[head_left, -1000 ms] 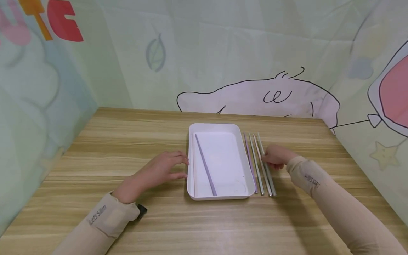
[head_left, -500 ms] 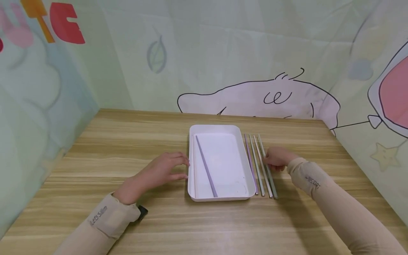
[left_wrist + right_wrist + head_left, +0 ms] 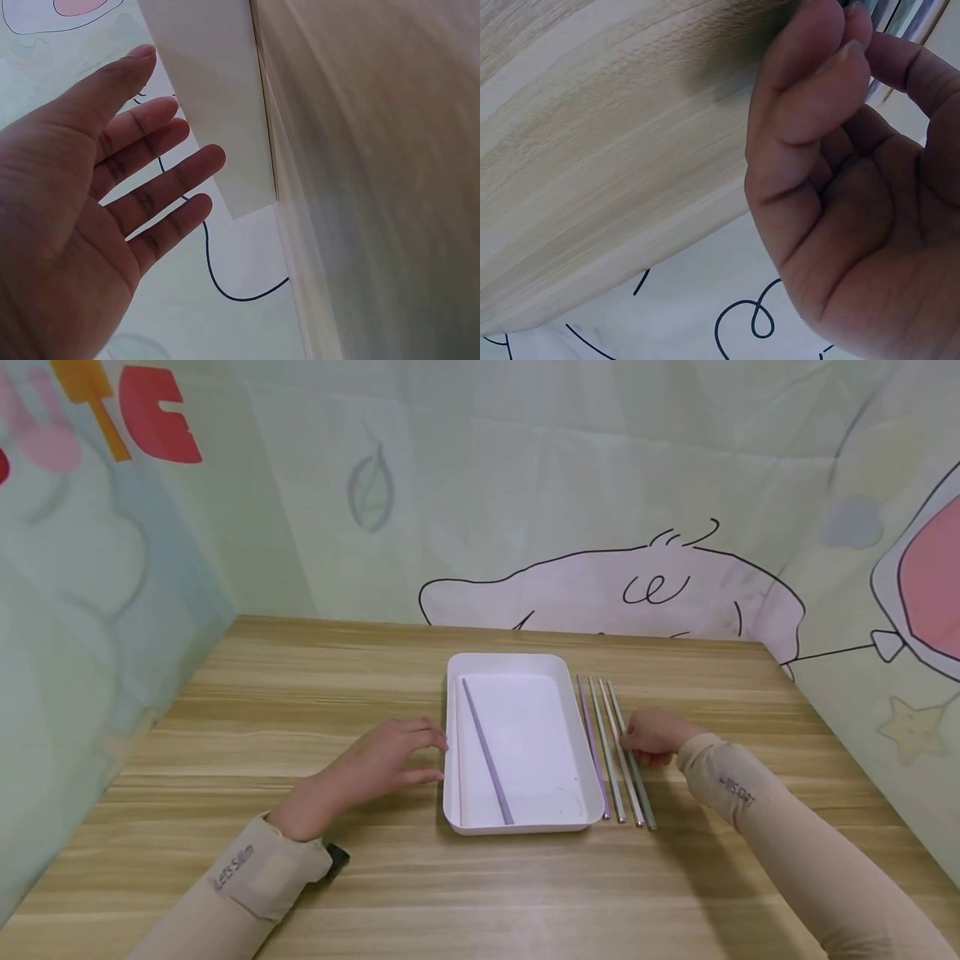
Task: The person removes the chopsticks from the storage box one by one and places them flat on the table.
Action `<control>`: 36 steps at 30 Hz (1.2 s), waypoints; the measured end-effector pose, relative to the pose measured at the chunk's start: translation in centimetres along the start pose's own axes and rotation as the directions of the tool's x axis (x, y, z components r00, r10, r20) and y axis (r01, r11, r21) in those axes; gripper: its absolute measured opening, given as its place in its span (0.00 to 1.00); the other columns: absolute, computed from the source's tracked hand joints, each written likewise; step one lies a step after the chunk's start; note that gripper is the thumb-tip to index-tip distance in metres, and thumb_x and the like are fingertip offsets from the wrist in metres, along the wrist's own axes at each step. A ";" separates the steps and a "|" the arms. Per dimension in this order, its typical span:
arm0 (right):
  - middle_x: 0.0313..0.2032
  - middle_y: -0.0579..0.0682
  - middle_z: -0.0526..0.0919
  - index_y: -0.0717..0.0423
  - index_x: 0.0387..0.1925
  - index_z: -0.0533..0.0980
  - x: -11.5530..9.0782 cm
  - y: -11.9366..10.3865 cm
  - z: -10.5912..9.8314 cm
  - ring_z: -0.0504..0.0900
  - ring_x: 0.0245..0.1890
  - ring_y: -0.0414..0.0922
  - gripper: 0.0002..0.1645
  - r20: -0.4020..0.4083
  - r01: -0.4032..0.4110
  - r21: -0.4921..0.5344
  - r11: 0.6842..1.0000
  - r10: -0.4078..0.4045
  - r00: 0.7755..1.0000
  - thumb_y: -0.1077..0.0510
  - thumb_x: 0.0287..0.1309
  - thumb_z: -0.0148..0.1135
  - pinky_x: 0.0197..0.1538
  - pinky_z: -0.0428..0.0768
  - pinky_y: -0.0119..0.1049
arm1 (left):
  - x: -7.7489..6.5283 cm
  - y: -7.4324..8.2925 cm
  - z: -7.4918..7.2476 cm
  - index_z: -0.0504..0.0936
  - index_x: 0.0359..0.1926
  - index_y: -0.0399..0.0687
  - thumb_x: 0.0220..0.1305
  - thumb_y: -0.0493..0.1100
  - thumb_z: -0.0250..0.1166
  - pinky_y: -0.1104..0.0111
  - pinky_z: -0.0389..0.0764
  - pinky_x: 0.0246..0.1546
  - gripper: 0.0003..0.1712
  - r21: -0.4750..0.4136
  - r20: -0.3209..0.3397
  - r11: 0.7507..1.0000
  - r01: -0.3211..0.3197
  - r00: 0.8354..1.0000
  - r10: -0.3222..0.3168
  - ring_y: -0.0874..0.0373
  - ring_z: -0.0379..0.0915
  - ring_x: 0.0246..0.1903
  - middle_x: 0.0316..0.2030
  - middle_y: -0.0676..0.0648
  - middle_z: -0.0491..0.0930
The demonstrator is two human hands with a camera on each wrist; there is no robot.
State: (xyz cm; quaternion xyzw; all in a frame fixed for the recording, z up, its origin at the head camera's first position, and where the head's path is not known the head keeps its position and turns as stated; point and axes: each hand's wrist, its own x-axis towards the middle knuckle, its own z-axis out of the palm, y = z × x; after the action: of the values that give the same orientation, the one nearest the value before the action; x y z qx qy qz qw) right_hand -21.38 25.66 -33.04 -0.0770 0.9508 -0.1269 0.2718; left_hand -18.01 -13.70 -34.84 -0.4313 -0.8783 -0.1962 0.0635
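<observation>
In the head view a white tray (image 3: 525, 828) lies on the table, with a pale pinkish chopstick (image 3: 461, 752) along its left side and a slanting grey-purple chopstick (image 3: 487, 752) inside. Just right of it lie a purple chopstick (image 3: 591, 742), a greenish one and a silvery pink chopstick (image 3: 628, 780), side by side. Outermost is a grey-green chopstick (image 3: 643, 793), which my right hand (image 3: 658, 735) pinches near its middle; the fingertips are partly hidden. My left hand (image 3: 386, 756) is at the tray's left wall, fingers relaxed and apart, holding nothing.
The wooden table (image 3: 300, 677) ends at a printed cloth backdrop (image 3: 525, 485) behind and on both sides. A dark band (image 3: 336, 860) shows at the left wrist.
The lower end of the grey-green chopstick stands slightly farther from its silvery pink neighbour than a second ago. Both hands stay almost where they were, and the head view has shifted a little.
</observation>
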 end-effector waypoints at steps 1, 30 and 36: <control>0.11 0.43 0.72 0.55 0.12 0.70 0.0 0.0 0.0 0.71 0.12 0.36 0.22 -0.001 -0.003 0.004 1.000 0.003 1.000 0.57 0.62 0.48 0.17 0.73 0.27 | 0.0 0.0 0.0 0.82 0.43 0.44 0.55 0.47 0.71 0.60 0.82 0.48 0.16 0.000 0.001 1.000 0.002 1.000 -0.002 0.53 0.81 0.45 0.45 0.48 0.82; 0.11 0.44 0.72 0.58 0.13 0.71 -0.5 -0.2 -0.1 0.71 0.12 0.36 0.20 -0.010 0.015 0.034 0.999 -0.015 1.000 0.59 0.60 0.48 0.17 0.73 0.27 | 0.1 0.3 -0.2 0.82 0.43 0.43 0.55 0.47 0.71 0.60 0.82 0.49 0.17 0.004 0.005 1.000 0.008 1.000 -0.008 0.53 0.81 0.45 0.45 0.47 0.82; 0.12 0.43 0.72 0.58 0.15 0.71 -0.4 -0.1 -0.3 0.71 0.13 0.37 0.19 -0.001 0.007 0.037 0.999 -0.007 1.000 0.58 0.61 0.48 0.17 0.72 0.26 | 0.1 0.4 -0.2 0.82 0.43 0.43 0.55 0.47 0.71 0.60 0.82 0.49 0.17 0.005 0.013 1.000 0.019 1.000 -0.019 0.52 0.80 0.45 0.46 0.47 0.82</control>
State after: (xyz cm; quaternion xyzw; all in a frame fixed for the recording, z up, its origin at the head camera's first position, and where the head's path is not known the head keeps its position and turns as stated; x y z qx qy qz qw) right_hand -21.19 25.67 -32.58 -0.0754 0.9482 -0.1455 0.2722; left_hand -17.77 -13.53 -34.48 -0.4243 -0.8831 -0.1920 0.0568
